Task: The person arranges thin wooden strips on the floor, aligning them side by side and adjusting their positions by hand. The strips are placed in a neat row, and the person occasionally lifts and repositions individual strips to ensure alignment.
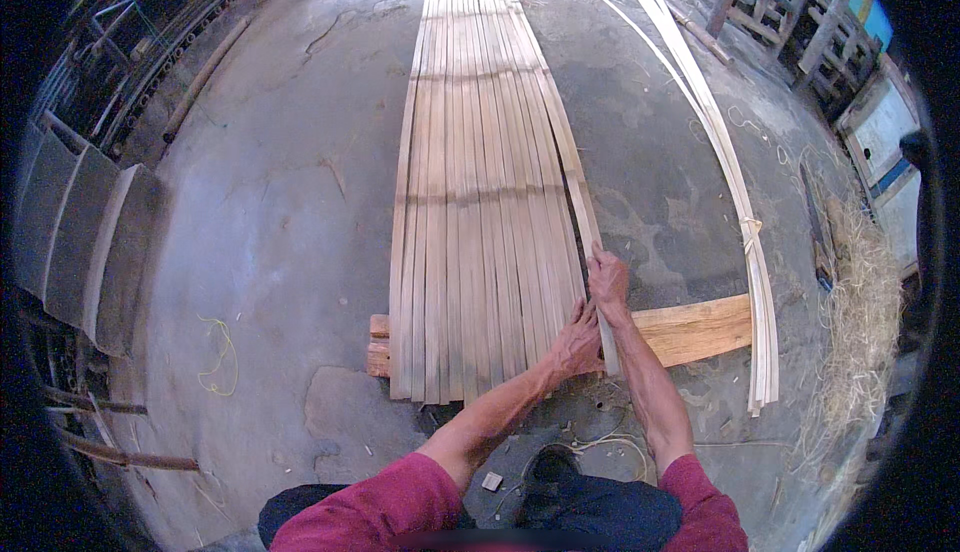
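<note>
A long mat of pale, narrow slats (pixel 470 252), bamboo or wood, stretches away from me across the floor, crossed by darker bands. Along its right edge lies one slat (pixel 563 142) with a narrow dark gap beside it. My right hand (pixel 608 280) is closed around that slat near its close end. Just below and to the left, my left hand (pixel 576 340) rests on the mat's right edge, fingers stretched out over the slats. A wooden plank (pixel 690 332) runs crosswise beneath the close ends of the slats.
Right of the mat lies a bundle of loose pale strips (pixel 735 172), tied partway along. Fibrous shavings (pixel 855 302) pile at the far right. Curved grey sheets (pixel 90 242) stand at the left. A wooden rail frame (pixel 760 2) is at the upper right. Yellow string (pixel 220 352) lies on the floor.
</note>
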`<control>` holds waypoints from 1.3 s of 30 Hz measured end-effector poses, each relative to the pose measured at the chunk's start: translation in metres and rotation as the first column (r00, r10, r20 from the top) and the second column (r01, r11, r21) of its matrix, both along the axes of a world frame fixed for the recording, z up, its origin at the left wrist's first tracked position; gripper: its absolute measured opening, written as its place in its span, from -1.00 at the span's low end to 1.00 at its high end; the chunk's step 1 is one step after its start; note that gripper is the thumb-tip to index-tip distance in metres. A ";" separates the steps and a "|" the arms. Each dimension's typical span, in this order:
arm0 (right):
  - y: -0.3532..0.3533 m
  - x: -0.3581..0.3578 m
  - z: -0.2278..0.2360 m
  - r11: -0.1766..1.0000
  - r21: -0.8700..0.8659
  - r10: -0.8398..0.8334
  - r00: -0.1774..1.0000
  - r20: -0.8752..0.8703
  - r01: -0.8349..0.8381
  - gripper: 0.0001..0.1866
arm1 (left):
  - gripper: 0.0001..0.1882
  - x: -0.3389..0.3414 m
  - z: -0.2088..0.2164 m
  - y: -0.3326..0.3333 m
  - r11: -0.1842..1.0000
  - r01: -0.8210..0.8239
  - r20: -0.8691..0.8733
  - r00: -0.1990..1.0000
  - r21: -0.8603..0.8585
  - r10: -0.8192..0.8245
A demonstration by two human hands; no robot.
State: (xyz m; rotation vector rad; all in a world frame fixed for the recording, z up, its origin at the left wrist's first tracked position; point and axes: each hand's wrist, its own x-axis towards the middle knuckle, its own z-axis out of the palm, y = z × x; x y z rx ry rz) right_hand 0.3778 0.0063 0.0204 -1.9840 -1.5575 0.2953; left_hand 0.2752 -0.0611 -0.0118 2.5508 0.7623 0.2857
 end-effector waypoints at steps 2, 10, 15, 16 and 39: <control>0.003 0.001 -0.003 0.999 0.053 -0.004 0.996 -0.084 0.008 -0.65 | 0.05 -0.002 0.004 0.005 1.000 0.014 0.024 1.000 -0.022 -0.014; -0.010 -0.005 -0.009 0.990 -0.088 -0.130 0.952 -0.278 0.110 -0.65 | -0.03 -0.035 0.024 0.011 0.999 -0.041 -0.133 0.990 0.014 0.043; -0.014 -0.009 -0.025 0.987 -0.024 -0.161 0.975 -0.153 0.160 -0.68 | -0.03 -0.041 0.023 0.000 0.990 -0.139 -0.013 0.990 0.026 0.140; -0.014 -0.007 -0.026 0.991 -0.019 -0.134 0.976 -0.174 0.133 -0.69 | -0.01 -0.040 0.023 0.000 0.987 -0.155 0.016 0.988 0.049 0.154; -0.009 0.014 -0.016 0.984 -0.172 -0.022 0.948 -0.317 -0.035 -0.61 | 0.00 -0.042 0.028 0.000 0.985 -0.172 0.004 0.985 -0.004 0.172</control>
